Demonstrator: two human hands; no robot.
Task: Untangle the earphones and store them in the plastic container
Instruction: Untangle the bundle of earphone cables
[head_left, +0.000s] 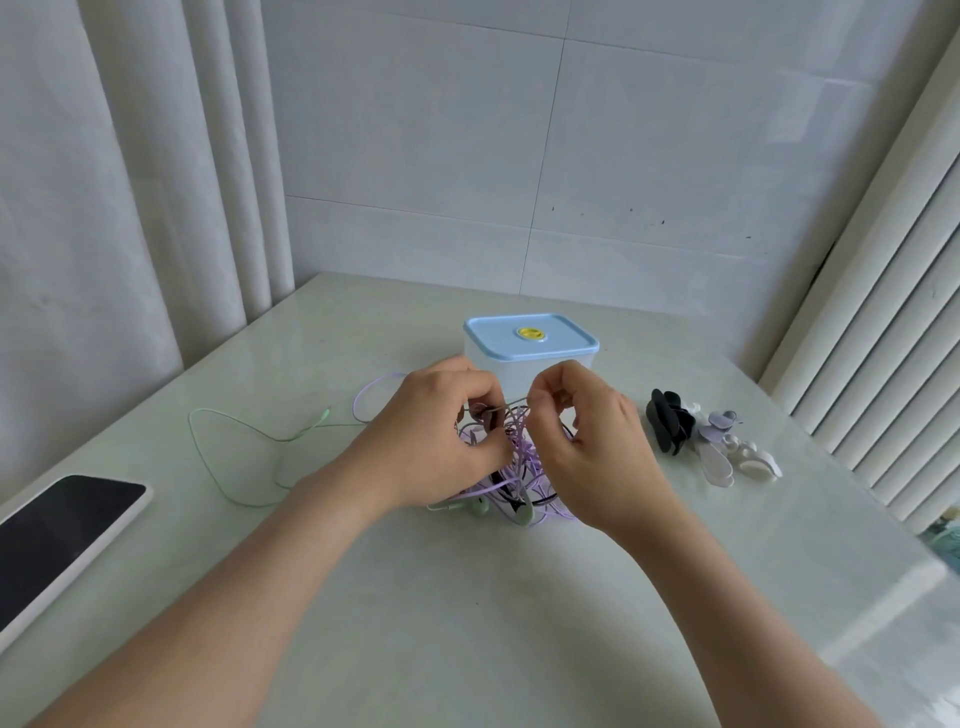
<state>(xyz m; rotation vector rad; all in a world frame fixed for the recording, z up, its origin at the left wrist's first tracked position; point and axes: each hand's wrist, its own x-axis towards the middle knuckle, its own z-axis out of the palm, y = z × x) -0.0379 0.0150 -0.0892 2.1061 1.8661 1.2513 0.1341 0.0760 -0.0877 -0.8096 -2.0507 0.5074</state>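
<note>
Earphones sit in one knot, purple, dark and pale-green cords bunched on the worktop, just in front of the plastic container. Now the left hand is curled into the top of the bundle, pinching a thin dark strand beside what looks like an earbud. The right hand pinches that same strand between thumb and forefinger, so both hands are clamped on cord and the strand runs taut between them. Lower loops and a pale-green earbud lie on the worktop beneath.

Out to the left a green cable trails away in a wide loop. Behind the hands the container stands with its blue lid on. To the right lie a black clip and some white clips; at the far left, a phone.

Here's the danger: pull that taut strand apart too hard and the knot likely cinches tighter instead of opening. A sharp tug could also strain the thin cord where it meets the earbud, or drag the whole bundle into the container. And nothing goes inside until that lid comes off.
</note>
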